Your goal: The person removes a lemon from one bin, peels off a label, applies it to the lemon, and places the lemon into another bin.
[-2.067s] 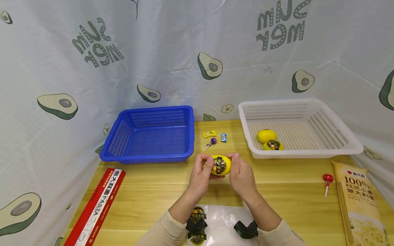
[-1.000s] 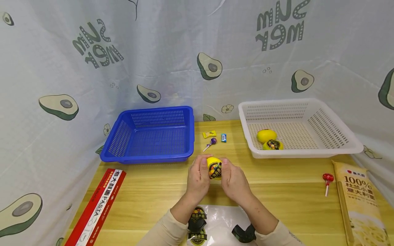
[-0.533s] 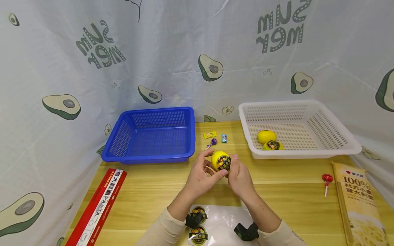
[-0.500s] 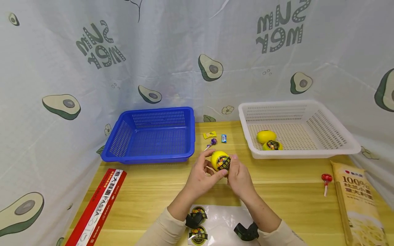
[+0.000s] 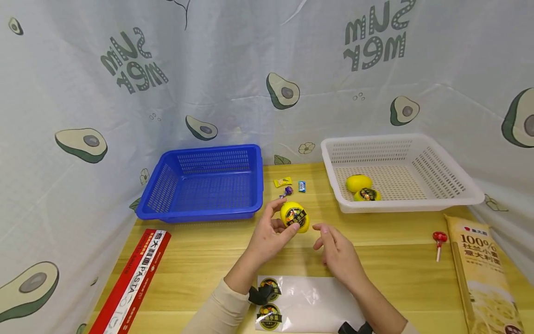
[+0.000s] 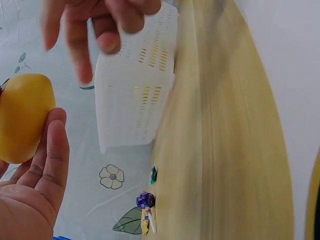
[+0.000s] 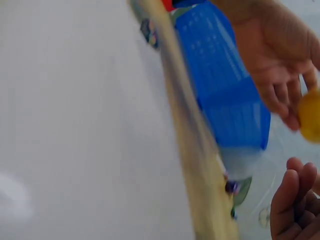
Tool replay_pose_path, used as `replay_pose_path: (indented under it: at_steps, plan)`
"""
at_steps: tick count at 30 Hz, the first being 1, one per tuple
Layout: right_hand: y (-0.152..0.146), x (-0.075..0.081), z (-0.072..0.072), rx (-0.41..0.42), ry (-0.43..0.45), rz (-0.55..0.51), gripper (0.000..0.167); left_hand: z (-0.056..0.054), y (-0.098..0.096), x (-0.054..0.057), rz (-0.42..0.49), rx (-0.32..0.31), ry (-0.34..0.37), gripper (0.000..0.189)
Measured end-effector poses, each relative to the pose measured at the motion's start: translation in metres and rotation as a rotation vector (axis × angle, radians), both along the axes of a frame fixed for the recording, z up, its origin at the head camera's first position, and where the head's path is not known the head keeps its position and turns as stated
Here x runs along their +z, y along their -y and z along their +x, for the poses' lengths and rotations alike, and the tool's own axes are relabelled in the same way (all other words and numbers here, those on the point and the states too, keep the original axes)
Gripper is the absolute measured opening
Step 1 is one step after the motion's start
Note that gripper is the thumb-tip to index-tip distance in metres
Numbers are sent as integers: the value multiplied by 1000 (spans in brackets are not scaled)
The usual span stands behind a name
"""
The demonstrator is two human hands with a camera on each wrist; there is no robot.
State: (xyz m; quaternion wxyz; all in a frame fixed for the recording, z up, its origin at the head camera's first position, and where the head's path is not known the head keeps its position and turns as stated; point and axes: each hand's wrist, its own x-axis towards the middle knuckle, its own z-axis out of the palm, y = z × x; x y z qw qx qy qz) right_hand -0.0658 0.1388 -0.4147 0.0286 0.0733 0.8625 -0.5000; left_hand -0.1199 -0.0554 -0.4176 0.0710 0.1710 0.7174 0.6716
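My left hand (image 5: 267,234) holds a yellow lemon (image 5: 290,211) above the middle of the table, thumb on the near side and fingers behind. A round black fruit label (image 5: 296,216) lies on the lemon's front, with the thumb tip at its lower edge. In the left wrist view the lemon (image 6: 25,117) rests against the fingers. My right hand (image 5: 338,253) is apart from the lemon, just to its right, its fingers loosely bent and holding nothing. Below the hands lies a white sticker sheet (image 5: 313,301) with two black round labels (image 5: 269,317) at its left edge.
A blue basket (image 5: 200,215) stands back left, a white basket (image 5: 400,205) with two lemons (image 5: 359,183) back right. Wrapped candies (image 5: 282,182) and a purple lollipop (image 5: 289,190) lie between them. A red pasta box (image 5: 131,283), red lollipop (image 5: 439,237) and pasta bag (image 5: 484,273) lie at the sides.
Both hands turned the lemon between them earlier. My right hand has since let go and drawn back to the right and down, leaving the lemon in my left hand.
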Motion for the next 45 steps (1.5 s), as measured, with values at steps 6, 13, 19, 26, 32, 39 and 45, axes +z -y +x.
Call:
replay_pose_path:
  at_steps: [6, 13, 19, 26, 32, 39, 45]
  plan:
    - [-51, -4, 8, -197, -77, 63, 51, -3, 1, -4, 26, -9, 0, 65]
    - [-110, 7, -10, -448, -34, 91, 70, -2, 1, -5, 45, -21, 4, 64]
    - [-134, 7, -31, -512, 7, 40, 80, -1, 0, -6, 25, -15, 18, 65]
    - [-136, 1, -37, -551, 31, 37, 83, -2, 0, -7, -17, -7, 12, 62]
    - [-136, 0, -37, -573, 53, 2, 83, -2, -3, -8, -16, -36, 20, 62]
    - [-138, -3, -37, -594, 77, -29, 82, -8, -24, -6, -100, -118, -65, 61]
    - [-136, -5, -42, -588, 61, -31, 80, -41, -56, 20, -154, -188, -162, 63]
